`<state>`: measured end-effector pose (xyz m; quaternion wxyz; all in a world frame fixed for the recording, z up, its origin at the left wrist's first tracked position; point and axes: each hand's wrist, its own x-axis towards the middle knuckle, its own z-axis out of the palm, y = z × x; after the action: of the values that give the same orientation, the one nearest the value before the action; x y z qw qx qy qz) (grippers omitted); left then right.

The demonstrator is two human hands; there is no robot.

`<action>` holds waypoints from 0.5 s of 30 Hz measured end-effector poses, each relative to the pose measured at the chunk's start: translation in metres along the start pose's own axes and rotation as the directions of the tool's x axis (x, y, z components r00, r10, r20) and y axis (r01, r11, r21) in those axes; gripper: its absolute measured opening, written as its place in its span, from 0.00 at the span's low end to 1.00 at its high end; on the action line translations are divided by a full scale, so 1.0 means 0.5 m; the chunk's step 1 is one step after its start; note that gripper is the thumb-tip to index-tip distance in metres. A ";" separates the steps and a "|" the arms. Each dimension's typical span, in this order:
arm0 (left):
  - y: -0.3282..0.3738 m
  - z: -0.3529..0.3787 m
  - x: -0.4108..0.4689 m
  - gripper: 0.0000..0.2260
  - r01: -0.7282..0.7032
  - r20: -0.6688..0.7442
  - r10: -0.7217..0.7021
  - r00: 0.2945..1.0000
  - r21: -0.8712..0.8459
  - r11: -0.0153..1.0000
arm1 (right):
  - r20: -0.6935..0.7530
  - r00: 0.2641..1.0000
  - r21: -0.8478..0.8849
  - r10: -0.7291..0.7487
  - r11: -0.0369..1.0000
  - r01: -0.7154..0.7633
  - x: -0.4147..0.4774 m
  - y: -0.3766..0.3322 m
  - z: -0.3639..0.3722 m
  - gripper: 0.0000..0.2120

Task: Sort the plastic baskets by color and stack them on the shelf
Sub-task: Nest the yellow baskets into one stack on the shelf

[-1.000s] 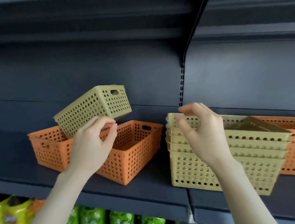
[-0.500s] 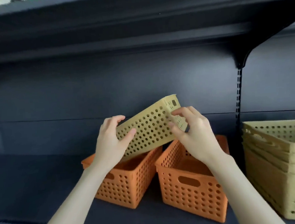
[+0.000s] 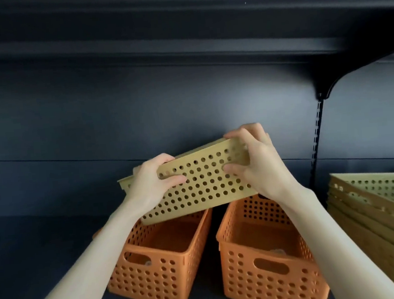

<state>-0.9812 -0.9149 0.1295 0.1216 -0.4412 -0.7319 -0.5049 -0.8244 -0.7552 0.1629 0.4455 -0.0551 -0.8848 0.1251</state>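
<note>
Sorting step: a yellow basket (image 3: 205,184) held in the air, probably bound for the yellow stack (image 3: 372,208).
On the dark shelf (image 3: 46,255) that stack stands at the right, near the left orange basket (image 3: 158,270) and right orange basket (image 3: 266,266), side by side, not yet nested. Above them the left hand (image 3: 151,183) and right hand (image 3: 258,165) grip the tilted basket's ends, fingers (image 3: 161,158) curled over its rim. Next: carry it right, level it and nest it, clearing the right orange basket.

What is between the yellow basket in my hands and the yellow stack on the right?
Nothing visible. The left hand and right hand hold the yellow basket above the left orange basket; the air across to the yellow stack is open. The right orange basket sits lower, beside that stack.
</note>
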 end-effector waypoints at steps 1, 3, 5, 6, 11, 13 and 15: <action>0.008 -0.002 -0.001 0.12 -0.024 -0.013 0.024 1.000 -0.032 0.999 | -0.034 0.999 0.003 -0.004 1.000 0.004 -0.003 -0.003 -0.008 0.25; 0.030 -0.005 -0.007 0.14 -0.086 -0.063 0.083 0.995 -0.056 0.995 | -0.105 0.994 -0.006 -0.014 1.000 0.013 -0.015 -0.010 -0.030 0.22; 0.056 -0.002 -0.013 0.16 -0.179 -0.136 0.179 0.975 0.011 0.984 | -0.181 0.983 -0.026 -0.014 1.000 0.009 -0.031 -0.016 -0.057 0.20; 0.075 0.003 -0.019 0.17 -0.239 -0.168 0.242 0.956 0.040 0.970 | -0.209 0.978 -0.053 -0.019 0.999 0.008 -0.041 -0.017 -0.071 0.20; 0.175 0.050 -0.059 0.19 -0.423 -0.228 0.459 0.859 0.190 0.886 | -0.267 0.956 -0.245 -0.122 0.968 0.055 -0.094 -0.003 -0.165 0.21; 0.215 0.070 -0.072 0.20 -0.459 -0.218 0.493 0.842 0.187 0.868 | -0.269 0.955 -0.201 -0.125 0.977 0.071 -0.120 -0.002 -0.211 0.18; 0.264 0.094 -0.085 0.20 -0.490 -0.193 0.520 0.832 0.183 0.852 | -0.286 0.953 -0.163 -0.099 0.985 0.054 -0.144 0.001 -0.262 0.17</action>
<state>-0.8428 -0.8841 0.1649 0.3642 -0.5475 -0.5996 -0.4562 -0.6762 -0.7470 0.1817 0.5707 -0.0726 -0.8174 0.0299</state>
